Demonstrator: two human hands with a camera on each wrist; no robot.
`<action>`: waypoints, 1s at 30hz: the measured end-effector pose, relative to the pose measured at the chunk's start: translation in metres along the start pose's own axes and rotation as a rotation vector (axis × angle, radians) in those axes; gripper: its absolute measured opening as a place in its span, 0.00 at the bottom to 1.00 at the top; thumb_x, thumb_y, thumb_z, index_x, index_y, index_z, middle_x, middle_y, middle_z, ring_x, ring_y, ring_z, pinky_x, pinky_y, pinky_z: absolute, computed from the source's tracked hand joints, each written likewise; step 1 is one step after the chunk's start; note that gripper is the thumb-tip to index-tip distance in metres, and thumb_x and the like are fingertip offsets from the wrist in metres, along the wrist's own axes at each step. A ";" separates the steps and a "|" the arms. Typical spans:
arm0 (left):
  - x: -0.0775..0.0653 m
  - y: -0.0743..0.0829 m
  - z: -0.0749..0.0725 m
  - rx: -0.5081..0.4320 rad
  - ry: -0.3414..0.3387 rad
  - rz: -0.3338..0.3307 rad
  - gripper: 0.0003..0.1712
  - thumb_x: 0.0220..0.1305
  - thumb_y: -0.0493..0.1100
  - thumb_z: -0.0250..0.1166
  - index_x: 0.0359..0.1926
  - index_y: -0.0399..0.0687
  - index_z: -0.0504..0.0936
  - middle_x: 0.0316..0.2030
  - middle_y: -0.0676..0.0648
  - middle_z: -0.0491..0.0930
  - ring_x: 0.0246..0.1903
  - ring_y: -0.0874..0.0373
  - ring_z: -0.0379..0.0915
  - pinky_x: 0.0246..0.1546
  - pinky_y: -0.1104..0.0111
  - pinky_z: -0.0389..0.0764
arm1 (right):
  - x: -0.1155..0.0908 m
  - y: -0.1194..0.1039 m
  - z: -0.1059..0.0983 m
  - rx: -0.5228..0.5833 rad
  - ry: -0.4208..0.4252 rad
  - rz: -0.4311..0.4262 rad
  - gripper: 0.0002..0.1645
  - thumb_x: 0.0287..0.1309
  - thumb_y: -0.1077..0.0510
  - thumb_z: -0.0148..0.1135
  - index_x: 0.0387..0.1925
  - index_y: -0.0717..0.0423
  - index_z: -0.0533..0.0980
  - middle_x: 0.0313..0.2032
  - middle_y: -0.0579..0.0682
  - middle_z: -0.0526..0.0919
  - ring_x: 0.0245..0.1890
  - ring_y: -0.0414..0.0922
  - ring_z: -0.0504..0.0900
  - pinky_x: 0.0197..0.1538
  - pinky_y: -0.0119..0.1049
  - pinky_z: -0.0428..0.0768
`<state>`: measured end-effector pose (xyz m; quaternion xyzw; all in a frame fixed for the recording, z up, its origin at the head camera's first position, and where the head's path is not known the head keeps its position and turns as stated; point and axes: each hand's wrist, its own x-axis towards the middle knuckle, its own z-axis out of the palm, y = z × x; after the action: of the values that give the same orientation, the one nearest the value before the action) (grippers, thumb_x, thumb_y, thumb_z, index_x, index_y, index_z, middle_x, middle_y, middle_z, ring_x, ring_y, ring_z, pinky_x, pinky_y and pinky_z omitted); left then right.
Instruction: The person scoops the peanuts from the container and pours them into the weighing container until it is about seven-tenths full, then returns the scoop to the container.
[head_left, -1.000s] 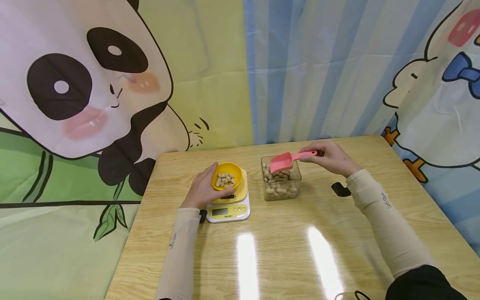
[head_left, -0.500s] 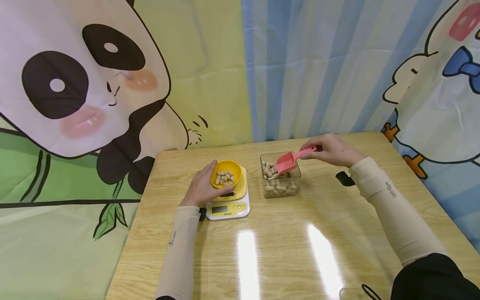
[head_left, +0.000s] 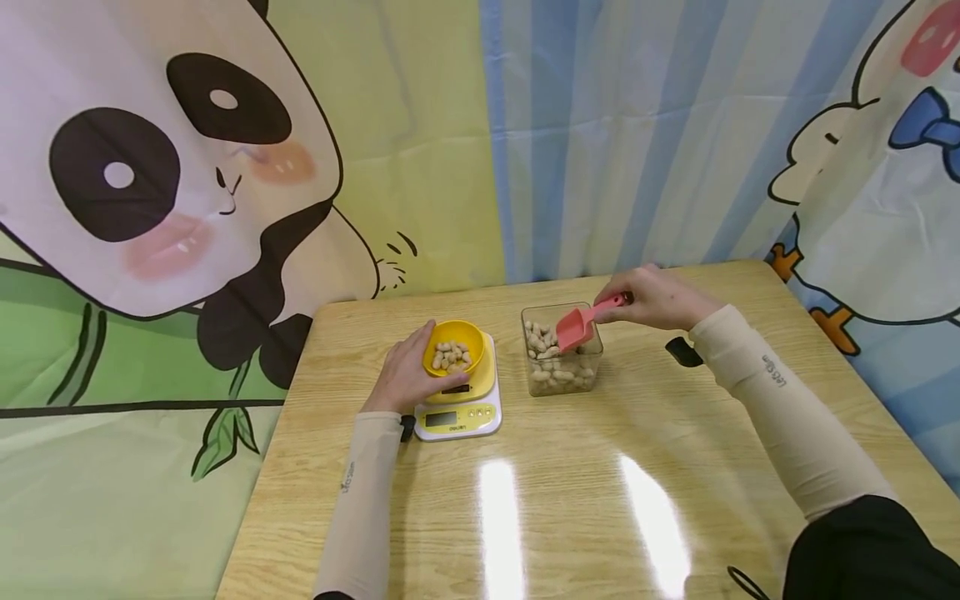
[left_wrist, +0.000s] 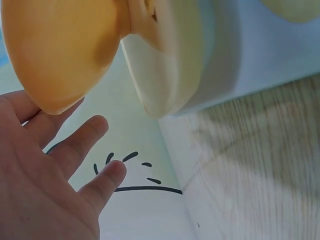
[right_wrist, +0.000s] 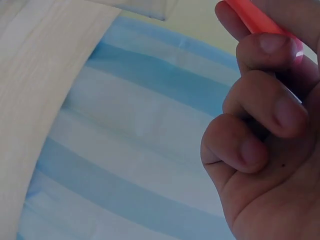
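Observation:
My left hand (head_left: 406, 372) holds the side of a yellow bowl (head_left: 472, 335), thumb toward the front and fingers round the far left. Several peanuts lie in the bowl, which sits on a yellow and white kitchen scale (head_left: 483, 412). The left wrist view shows the bowl (left_wrist: 55, 55) close up, with two fingers of the hand (left_wrist: 50, 170) spread free of it. My right hand (head_left: 656, 298) pinches the handle of a pink scoop (head_left: 576, 329). The scoop's head is tilted down inside a clear container (head_left: 597, 367) of peanuts. Only the handle (right_wrist: 255, 17) shows in the right wrist view, above curled fingers.
Everything stands on a wooden table (head_left: 570, 475). A printed curtain (head_left: 420, 150) hangs along the table's back edge. The container is a short way right of the scale. A black cord loop (head_left: 744, 581) lies near the front edge.
The scoop has moved right and lower into the container, its head now tilted downward among the peanuts. The left hand has stayed at the bowl.

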<state>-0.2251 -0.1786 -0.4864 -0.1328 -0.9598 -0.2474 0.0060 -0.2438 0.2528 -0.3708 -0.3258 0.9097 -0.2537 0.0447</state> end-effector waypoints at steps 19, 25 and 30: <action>0.014 0.031 -0.007 0.100 0.010 0.124 0.76 0.42 0.90 0.58 0.82 0.54 0.44 0.80 0.50 0.49 0.79 0.53 0.38 0.77 0.52 0.39 | -0.006 0.013 0.018 0.030 0.026 0.042 0.13 0.62 0.47 0.72 0.44 0.47 0.88 0.37 0.43 0.87 0.22 0.40 0.75 0.27 0.36 0.76; 0.025 0.071 -0.001 0.145 -0.072 0.226 0.74 0.46 0.89 0.56 0.82 0.56 0.40 0.80 0.49 0.47 0.79 0.57 0.36 0.78 0.53 0.37 | -0.006 0.014 0.017 0.013 0.016 0.048 0.13 0.63 0.46 0.71 0.44 0.47 0.87 0.34 0.42 0.85 0.22 0.40 0.73 0.26 0.35 0.74; 0.034 0.096 0.018 0.137 -0.116 0.291 0.75 0.45 0.86 0.61 0.82 0.53 0.43 0.80 0.47 0.48 0.79 0.56 0.39 0.78 0.56 0.38 | -0.005 0.014 0.020 -0.014 -0.011 0.023 0.11 0.62 0.46 0.72 0.41 0.46 0.87 0.30 0.40 0.83 0.22 0.39 0.72 0.26 0.35 0.73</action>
<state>-0.2320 -0.0803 -0.4537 -0.2838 -0.9437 -0.1697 -0.0044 -0.2432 0.2565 -0.3954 -0.3170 0.9149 -0.2448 0.0502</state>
